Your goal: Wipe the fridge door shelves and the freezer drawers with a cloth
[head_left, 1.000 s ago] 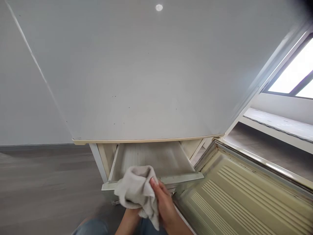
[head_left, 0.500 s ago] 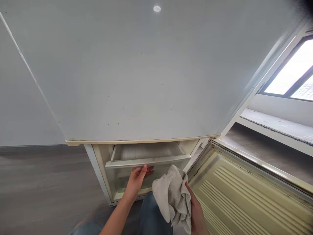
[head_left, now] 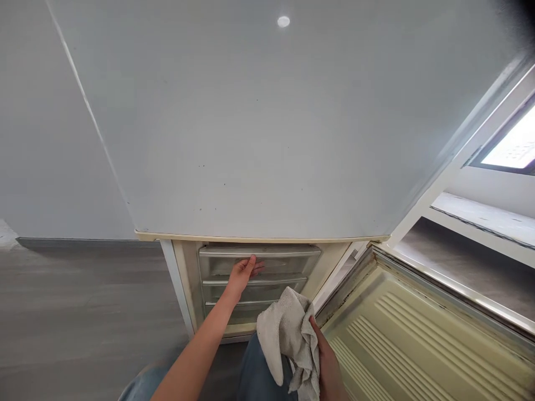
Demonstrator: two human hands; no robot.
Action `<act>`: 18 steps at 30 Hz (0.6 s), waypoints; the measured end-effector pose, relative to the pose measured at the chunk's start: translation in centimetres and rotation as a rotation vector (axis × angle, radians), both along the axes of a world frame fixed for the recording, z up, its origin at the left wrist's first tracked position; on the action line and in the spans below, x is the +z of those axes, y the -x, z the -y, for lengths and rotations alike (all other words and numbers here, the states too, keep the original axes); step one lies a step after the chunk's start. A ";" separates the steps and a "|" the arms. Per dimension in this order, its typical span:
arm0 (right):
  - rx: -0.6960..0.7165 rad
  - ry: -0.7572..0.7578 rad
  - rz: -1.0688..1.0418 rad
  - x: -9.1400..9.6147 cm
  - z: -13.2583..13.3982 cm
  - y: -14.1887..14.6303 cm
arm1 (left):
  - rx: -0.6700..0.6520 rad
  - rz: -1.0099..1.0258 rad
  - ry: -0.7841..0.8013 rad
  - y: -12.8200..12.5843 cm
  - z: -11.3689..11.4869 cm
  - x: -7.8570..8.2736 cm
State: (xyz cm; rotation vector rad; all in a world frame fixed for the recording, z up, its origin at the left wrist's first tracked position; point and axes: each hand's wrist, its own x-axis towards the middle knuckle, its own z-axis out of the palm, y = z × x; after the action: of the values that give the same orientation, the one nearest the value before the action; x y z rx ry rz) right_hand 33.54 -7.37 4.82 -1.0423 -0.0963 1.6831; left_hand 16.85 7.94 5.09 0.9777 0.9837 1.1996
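Holds the cloth in the right hand, gripped at its right edge and draped in loose folds, partly in front of the right knee. Reaches the left hand forward to the front of the top drawer, thumb raised near the upper edge, fingers extended toward the right and slightly apart, wide rather than curled. Cannot tell for certain whether touching the drawer's face or just short of it. Below, stacked in order: the middle drawer and the bottom drawer, all three set back inside the cream frame, well apart from the cloth in depth or near it, hard to tell. Swung wide to the right, beside the right hand: the door, ribbed and yellowish, with dark marks along its seal. Above: a pale grey panel, dotted with small dark specks. To the left: the grey floor. At far right: a white shelf below a bright window.
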 end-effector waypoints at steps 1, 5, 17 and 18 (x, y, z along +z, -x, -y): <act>-0.001 0.003 0.002 0.0 0.0 0.1 | -0.009 -0.005 -0.008 0.0 -0.2 -0.1; -0.086 -0.023 0.067 -0.8 -0.8 0.0 | -0.067 -0.062 -0.023 0.5 0.2 -0.7; -0.786 -0.291 1.095 -4.3 -12.4 -0.5 | -0.233 -0.527 0.330 5.3 9.1 -18.1; -0.818 -0.338 1.186 -4.3 -13.9 0.0 | -0.240 -0.595 0.348 5.9 10.0 -19.5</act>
State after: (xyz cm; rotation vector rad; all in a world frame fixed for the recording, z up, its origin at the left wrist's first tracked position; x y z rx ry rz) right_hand 33.51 6.48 0.50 -1.4161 -0.6016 0.1695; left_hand 10.98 -2.05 -14.45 1.1533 1.4356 0.5099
